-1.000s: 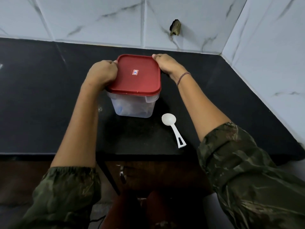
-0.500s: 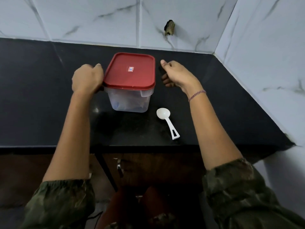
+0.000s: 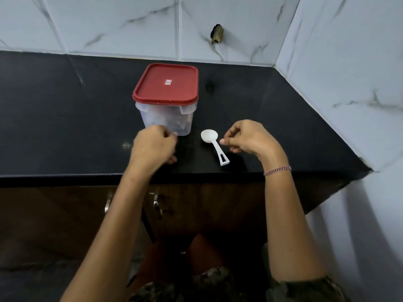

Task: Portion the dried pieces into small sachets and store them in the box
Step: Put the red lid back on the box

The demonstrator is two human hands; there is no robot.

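Observation:
A clear plastic box (image 3: 168, 118) with a red lid (image 3: 165, 83) pressed on stands on the black counter (image 3: 65, 110); pale contents show dimly through its wall. A white plastic scoop (image 3: 214, 144) lies to its right, bowl toward the box. My left hand (image 3: 153, 147) hovers in front of the box's near left corner, fingers curled under, holding nothing. My right hand (image 3: 248, 138) hangs just right of the scoop with loosely curled fingers, gripping nothing; I cannot tell whether a fingertip touches the handle.
White marbled tiles close off the back and right side, with a dark hole in the back wall (image 3: 217, 34). The counter's front edge (image 3: 65, 178) runs below my hands, above wooden cabinet doors with metal handles (image 3: 156, 202).
Both hands have let go of the box's sides and drawn back toward me. The lidded box stays put; the right hand now sits beside the scoop.

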